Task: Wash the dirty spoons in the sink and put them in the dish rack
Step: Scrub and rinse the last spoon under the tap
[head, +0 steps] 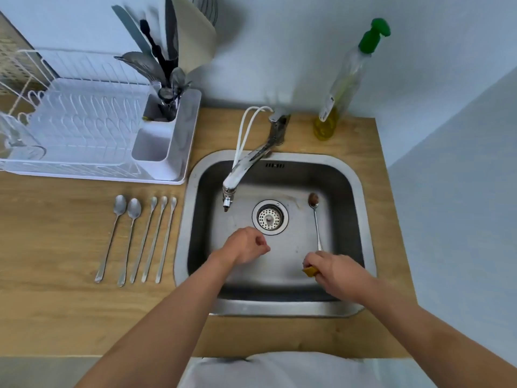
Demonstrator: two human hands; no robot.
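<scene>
Early on: one dirty spoon lies in the sink at 3 o'clock; right hand pinches a sponge beside its handle, left hand curled, empty; five spoons wait on the counter, none racked yet

On my feed the countertop is light brown with a wood grain, and the sink set in it is dull silver steel, darker grey along its inner walls. The dish rack is white wire over a white tray, with black and grey utensils standing in its caddy. Five spoons on the counter are plain silver. The spoon in the sink is silver too, its bowl smeared brown. I see a yellow sponge showing under my right hand. The soap bottle is clear with yellow-green liquid and a bright green pump cap. The wall is pale blue-white.
</scene>
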